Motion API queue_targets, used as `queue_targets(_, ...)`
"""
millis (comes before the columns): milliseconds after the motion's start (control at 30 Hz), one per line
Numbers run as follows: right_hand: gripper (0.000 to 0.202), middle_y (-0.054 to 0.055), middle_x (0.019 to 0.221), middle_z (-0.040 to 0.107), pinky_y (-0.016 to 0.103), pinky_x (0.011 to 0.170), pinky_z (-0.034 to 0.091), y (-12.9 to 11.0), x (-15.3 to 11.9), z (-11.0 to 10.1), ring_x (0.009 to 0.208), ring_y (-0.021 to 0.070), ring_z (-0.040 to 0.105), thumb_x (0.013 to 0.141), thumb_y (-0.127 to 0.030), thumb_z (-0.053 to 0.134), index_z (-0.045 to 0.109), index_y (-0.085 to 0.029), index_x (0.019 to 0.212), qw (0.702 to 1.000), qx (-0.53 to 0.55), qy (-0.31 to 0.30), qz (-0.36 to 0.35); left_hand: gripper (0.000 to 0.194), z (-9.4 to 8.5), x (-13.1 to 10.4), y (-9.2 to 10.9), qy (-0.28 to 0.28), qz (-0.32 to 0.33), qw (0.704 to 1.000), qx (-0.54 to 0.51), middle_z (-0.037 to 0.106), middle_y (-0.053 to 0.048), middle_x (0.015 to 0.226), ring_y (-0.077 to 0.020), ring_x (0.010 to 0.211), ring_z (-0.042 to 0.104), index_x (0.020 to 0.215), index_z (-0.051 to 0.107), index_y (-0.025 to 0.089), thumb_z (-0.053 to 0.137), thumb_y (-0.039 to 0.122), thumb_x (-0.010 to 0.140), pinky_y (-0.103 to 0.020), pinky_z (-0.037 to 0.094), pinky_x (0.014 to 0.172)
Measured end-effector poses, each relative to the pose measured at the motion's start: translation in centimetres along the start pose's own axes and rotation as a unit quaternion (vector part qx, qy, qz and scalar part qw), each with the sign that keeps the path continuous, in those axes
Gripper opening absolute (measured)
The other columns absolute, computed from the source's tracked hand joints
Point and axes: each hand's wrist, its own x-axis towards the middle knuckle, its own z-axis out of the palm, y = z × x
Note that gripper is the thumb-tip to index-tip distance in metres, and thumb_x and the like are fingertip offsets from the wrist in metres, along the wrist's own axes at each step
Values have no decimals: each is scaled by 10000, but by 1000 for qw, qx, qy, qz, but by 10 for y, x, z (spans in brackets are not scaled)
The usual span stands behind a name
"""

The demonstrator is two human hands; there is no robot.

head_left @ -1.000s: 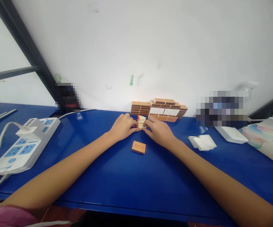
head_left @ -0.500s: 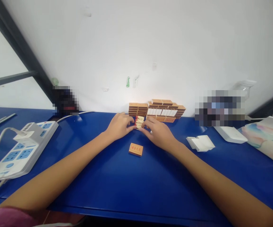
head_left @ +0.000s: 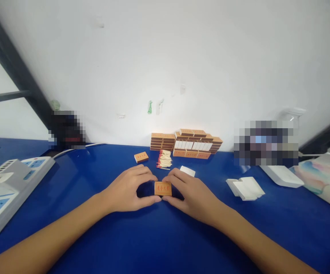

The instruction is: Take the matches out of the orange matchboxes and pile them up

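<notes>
An orange matchbox with red lettering lies between my hands near the middle of the blue table, label side up. My left hand is closed on its left end, with thumb at the near edge and fingers at the far edge. At its right end my right hand pinches it the same way. Just beyond my hands is a heap of matches with red heads pointing left. Another matchbox lies to the left of the heap. Past my right fingers sits a small white tray, partly hidden.
Matchboxes stand stacked along the wall, several of them on edge. White trays are piled on the right, near a white box. A power strip with cables occupies the left side. Two areas are pixelated.
Both hands have drawn back toward me from the match heap and taken hold of the matchbox lying in front. The heap and the second matchbox are now uncovered. The view has shifted slightly.
</notes>
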Motion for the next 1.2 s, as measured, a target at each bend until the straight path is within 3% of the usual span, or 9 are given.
queue_targets(167, 308, 106, 1224, 641, 382, 802, 583, 7, -2, 1, 1031, 240, 663, 995, -272, 637, 583, -216, 1294, 999, 11, 38, -25, 338, 10, -1, -1, 45, 23, 999, 4, 739, -74, 1084, -223, 971, 681, 1231, 672, 217, 708, 428, 969, -386, 580, 867)
queue_targets(267, 381, 89, 1190, 644, 349, 741, 575, 5, 0, 4, 911, 203, 662, 963, -309, 684, 575, -247, 1323, 991, 99, 80, 45, 345, 10, 0, -4, 96, 30, 995, 24, 756, -75, 1049, -226, 929, 689, 1220, 676, 203, 745, 405, 948, -409, 580, 864)
queue_targets(400, 360, 46, 956, 649, 292, 586, 503, -6, 4, 6, 727, 168, 604, 952, -516, 668, 627, -239, 1179, 919, 295, 168, 203, 355, 9, 2, -4, 182, 24, 982, 42, 779, -73, 1042, -229, 925, 706, 1192, 693, 207, 791, 403, 912, -427, 585, 889)
queue_targets(467, 363, 30, 865, 626, 284, 579, 478, -15, 5, 5, 722, 169, 585, 955, -566, 641, 655, -235, 1104, 893, 360, 154, 223, 348, 10, 2, -2, 198, 29, 979, 39, 785, -69, 1022, -227, 911, 712, 1185, 699, 210, 798, 394, 907, -426, 588, 880)
queue_targets(567, 368, 4, 765, 561, 276, 558, 447, -24, 6, 4, 682, 162, 534, 922, -592, 672, 672, -237, 1021, 887, 388, 122, 220, 335, 12, 2, 2, 199, 36, 979, 33, 788, -65, 985, -229, 888, 717, 1190, 701, 216, 788, 387, 916, -429, 592, 855)
queue_targets(700, 452, -26, 722, 519, 259, 491, 392, -24, 7, 1, 601, 143, 488, 876, -639, 702, 611, -243, 1075, 855, 394, 207, 266, 366, 14, 1, 4, 227, 28, 973, 39, 793, -76, 1018, -237, 899, 721, 1190, 708, 216, 809, 407, 894, -441, 607, 859)
queue_targets(867, 510, -55, 644, 473, 246, 441, 323, -18, 8, 4, 504, 108, 410, 870, -692, 685, 635, -219, 1055, 844, 439, 130, 279, 342, 14, 2, 7, 229, 28, 972, 36, 794, -62, 1001, -223, 868, 712, 1179, 716, 212, 813, 370, 891, -427, 617, 839)
queue_targets(1000, 495, -74, 604, 409, 237, 417, 265, -18, 8, 4, 483, 98, 359, 878, -696, 678, 642, -223, 1021, 827, 436, 186, 301, 357, 15, 2, 7, 231, 26, 972, 37, 796, -66, 1015, -221, 867, 711, 1186, 714, 210, 812, 388, 893, -436, 616, 852)
queue_targets(1200, 514, -70, 577, 438, 238, 401, 244, -19, 7, 5, 449, 85, 314, 869, -721, 669, 669, -216, 966, 831, 475, 63, 281, 355, 18, 1, 4, 211, 37, 976, 28, 792, -62, 988, -218, 846, 694, 1191, 706, 215, 810, 382, 895, -423, 604, 818)
